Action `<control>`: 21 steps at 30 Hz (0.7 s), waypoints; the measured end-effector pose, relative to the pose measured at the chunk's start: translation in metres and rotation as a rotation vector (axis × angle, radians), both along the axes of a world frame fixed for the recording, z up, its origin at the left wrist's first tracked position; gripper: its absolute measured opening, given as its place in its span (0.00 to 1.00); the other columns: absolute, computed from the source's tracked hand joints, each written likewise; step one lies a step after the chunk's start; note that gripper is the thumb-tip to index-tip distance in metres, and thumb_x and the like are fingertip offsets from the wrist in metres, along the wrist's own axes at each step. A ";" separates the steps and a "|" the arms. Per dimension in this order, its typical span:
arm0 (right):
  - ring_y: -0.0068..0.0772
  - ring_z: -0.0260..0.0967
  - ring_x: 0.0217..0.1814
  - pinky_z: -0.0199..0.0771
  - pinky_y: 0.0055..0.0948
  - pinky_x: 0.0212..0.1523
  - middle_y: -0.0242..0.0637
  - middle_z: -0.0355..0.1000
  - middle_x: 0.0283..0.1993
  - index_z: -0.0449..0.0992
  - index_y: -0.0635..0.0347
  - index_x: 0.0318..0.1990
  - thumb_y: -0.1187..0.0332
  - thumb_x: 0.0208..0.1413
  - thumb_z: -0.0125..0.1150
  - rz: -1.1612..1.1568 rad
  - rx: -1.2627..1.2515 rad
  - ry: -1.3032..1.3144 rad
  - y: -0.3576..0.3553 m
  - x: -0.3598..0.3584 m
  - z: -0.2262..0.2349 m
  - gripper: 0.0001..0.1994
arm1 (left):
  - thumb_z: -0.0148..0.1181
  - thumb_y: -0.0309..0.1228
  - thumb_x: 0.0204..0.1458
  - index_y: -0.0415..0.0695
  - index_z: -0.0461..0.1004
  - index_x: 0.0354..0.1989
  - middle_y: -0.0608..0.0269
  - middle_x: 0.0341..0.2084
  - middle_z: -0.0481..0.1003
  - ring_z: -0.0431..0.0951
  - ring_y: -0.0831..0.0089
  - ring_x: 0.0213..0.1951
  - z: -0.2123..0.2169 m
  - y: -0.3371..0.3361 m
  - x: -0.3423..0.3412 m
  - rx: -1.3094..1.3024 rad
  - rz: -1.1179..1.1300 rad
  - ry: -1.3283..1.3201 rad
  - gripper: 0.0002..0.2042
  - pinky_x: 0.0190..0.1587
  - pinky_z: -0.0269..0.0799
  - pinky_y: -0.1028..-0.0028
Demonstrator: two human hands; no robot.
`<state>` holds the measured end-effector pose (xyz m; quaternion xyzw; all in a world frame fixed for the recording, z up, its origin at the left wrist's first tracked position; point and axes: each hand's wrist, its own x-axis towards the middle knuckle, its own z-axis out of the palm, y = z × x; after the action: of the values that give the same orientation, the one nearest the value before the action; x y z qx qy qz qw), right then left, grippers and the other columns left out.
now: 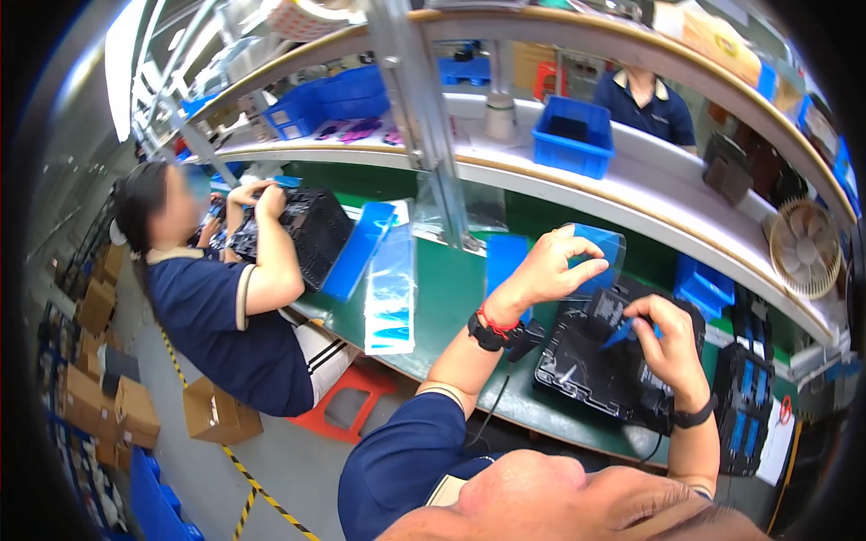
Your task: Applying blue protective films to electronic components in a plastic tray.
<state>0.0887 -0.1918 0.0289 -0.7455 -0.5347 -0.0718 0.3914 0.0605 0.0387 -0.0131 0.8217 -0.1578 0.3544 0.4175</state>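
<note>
My left hand (561, 265) is raised over the green bench, fingers curled at the edge of a clear bluish film sheet (609, 248). Lower and to its right, my right hand (669, 341) pinches a small blue strip (619, 336). Beneath that hand lies a black plastic tray (577, 370) with moulded ribs and slots. A black block with a pale label (610, 309) sits at the tray's far side, close to the strip. My right hand partly covers the tray and other dark parts on it.
Left of me, a co-worker (234, 298) handles a black ribbed case (316, 230). Between us lie blue sheets (359, 252) and clear plastic sleeves (390, 298). A shelf with a blue bin (573, 140) crosses behind the bench. A fan (805, 248) stands at right, a red stool (347, 401) below.
</note>
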 end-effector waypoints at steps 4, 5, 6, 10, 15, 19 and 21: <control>0.41 0.70 0.30 0.68 0.30 0.32 0.43 0.70 0.28 0.73 0.66 0.30 0.82 0.43 0.56 -0.021 0.005 -0.029 -0.005 -0.005 0.007 0.05 | 0.62 0.23 0.46 0.40 0.78 0.33 0.59 0.29 0.76 0.75 0.69 0.36 0.010 0.025 -0.023 -0.213 0.205 -0.119 0.06 0.43 0.70 0.74; 0.39 0.69 0.30 0.68 0.29 0.32 0.42 0.70 0.27 0.73 0.66 0.30 0.82 0.43 0.56 -0.031 -0.001 0.003 -0.008 -0.006 0.008 0.05 | 0.59 0.19 0.47 0.38 0.77 0.35 0.60 0.32 0.75 0.75 0.72 0.38 0.012 0.032 -0.029 -0.237 0.231 -0.233 0.07 0.43 0.69 0.74; 0.39 0.70 0.30 0.68 0.29 0.32 0.42 0.70 0.27 0.73 0.66 0.30 0.82 0.43 0.56 -0.030 0.015 -0.013 -0.009 -0.008 0.011 0.05 | 0.58 0.20 0.46 0.36 0.75 0.39 0.56 0.35 0.75 0.75 0.68 0.40 0.015 0.039 -0.039 -0.321 0.245 -0.254 0.10 0.45 0.70 0.73; 0.34 0.68 0.27 0.66 0.26 0.31 0.39 0.69 0.26 0.72 0.66 0.30 0.83 0.42 0.53 -0.016 0.068 -0.032 -0.016 -0.007 0.011 0.06 | 0.54 0.16 0.46 0.31 0.67 0.52 0.51 0.47 0.72 0.72 0.65 0.50 0.036 0.066 -0.070 -0.513 0.414 -0.406 0.21 0.53 0.66 0.68; 0.36 0.69 0.29 0.67 0.27 0.31 0.41 0.70 0.26 0.73 0.66 0.29 0.83 0.42 0.55 -0.018 0.094 -0.068 -0.027 -0.013 0.022 0.06 | 0.51 0.19 0.45 0.30 0.64 0.54 0.42 0.48 0.71 0.72 0.57 0.52 0.103 0.217 -0.107 -0.198 0.915 -0.527 0.23 0.55 0.65 0.68; 0.32 0.68 0.29 0.66 0.24 0.33 0.39 0.70 0.27 0.72 0.67 0.30 0.83 0.41 0.53 -0.023 0.088 -0.048 -0.037 -0.011 0.026 0.07 | 0.53 0.19 0.44 0.33 0.65 0.54 0.44 0.45 0.73 0.74 0.62 0.45 0.173 0.300 -0.140 -0.096 1.249 -0.557 0.24 0.48 0.68 0.70; 0.32 0.68 0.29 0.66 0.24 0.33 0.39 0.70 0.27 0.72 0.67 0.30 0.83 0.41 0.53 -0.022 0.088 -0.035 -0.042 -0.011 0.024 0.07 | 0.54 0.20 0.44 0.37 0.72 0.48 0.52 0.38 0.77 0.76 0.71 0.38 0.188 0.316 -0.151 -0.043 1.233 -0.741 0.19 0.42 0.70 0.73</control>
<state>0.0782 -0.2343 0.0528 -0.7320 -0.5295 -0.1126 0.4137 -0.0907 0.3547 0.1748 0.5785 0.2108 0.7842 0.0764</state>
